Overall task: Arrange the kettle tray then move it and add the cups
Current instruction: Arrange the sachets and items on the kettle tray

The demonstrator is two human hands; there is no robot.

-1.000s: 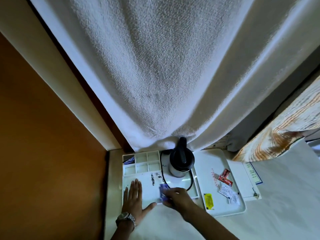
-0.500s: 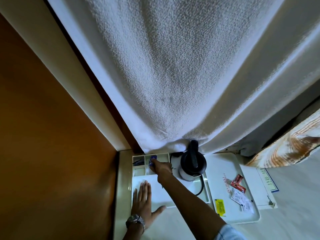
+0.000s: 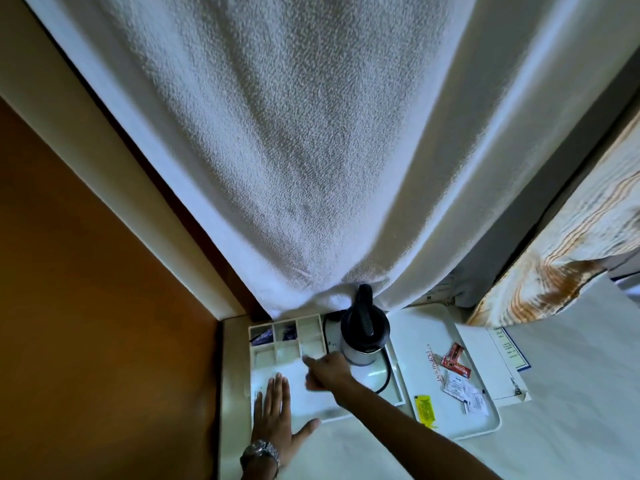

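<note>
A white kettle tray (image 3: 254, 377) lies on the table by the wall, with small compartments along its far edge. Two far-left compartments each hold a blue sachet (image 3: 288, 331). A black and steel kettle (image 3: 364, 336) stands on the tray's right part, its black cord looping beside it. My left hand (image 3: 277, 415) lies flat and open on the tray's near left corner. My right hand (image 3: 325, 370) hovers over the tray's middle, just left of the kettle, fingers loosely curled with nothing seen in them. No cups are in view.
A second white tray (image 3: 485, 426) to the right carries red, white and yellow sachets. A white card (image 3: 491, 358) lies beyond it. A thick white curtain (image 3: 311, 150) hangs down to the kettle's top. An orange wall (image 3: 86, 306) closes the left side.
My right hand carried a blue sachet from the tray's flat part to a far compartment, left it there and has drawn back toward me. The left hand stayed flat.
</note>
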